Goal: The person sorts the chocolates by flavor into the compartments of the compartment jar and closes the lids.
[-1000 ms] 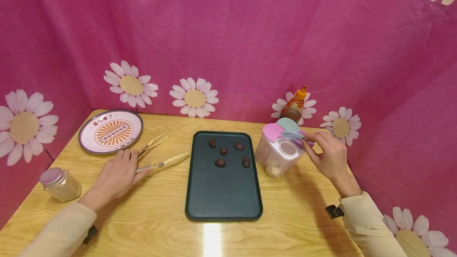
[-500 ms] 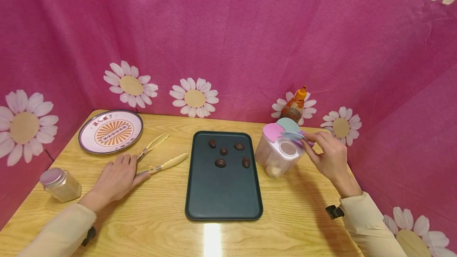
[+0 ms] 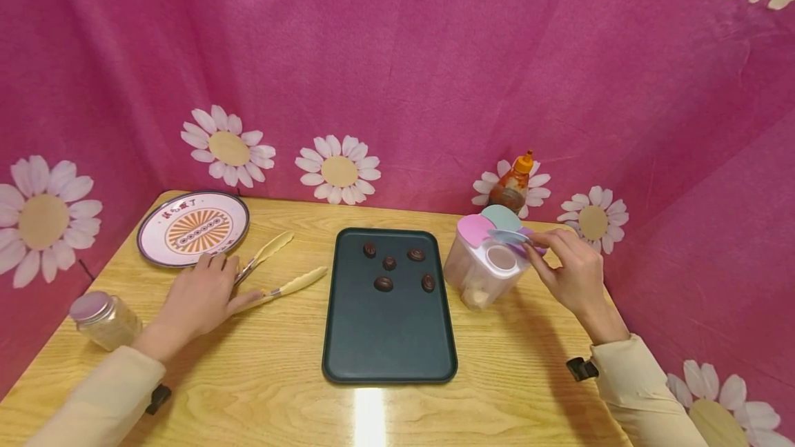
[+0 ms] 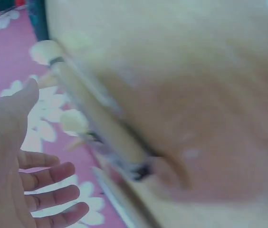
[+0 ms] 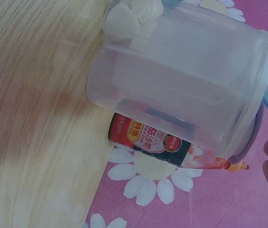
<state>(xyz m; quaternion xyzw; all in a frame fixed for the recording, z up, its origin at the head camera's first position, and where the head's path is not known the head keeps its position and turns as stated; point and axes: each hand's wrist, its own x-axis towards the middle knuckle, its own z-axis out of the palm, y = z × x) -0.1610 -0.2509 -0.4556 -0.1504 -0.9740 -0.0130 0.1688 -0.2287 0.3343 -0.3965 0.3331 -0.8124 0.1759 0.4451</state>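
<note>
Over the wooden table (image 3: pixel 267 392), we saw a person's left hand (image 3: pixel 192 299) with its fingers loose and parted, the tongs (image 3: pixel 302 281) spread beside it, their two arms pointing away from the thumb side toward the dark tray (image 3: pixel 390 336); we could not tell whether hand and tongs touched. Across the tray and its five brown pieces (image 3: pixel 384 284), we watched the right hand (image 3: pixel 574 271) pinch the raised blue lid (image 3: pixel 506 234) of the clear container (image 3: pixel 464 264), whose round opening lay just beside the fingertips.
</note>
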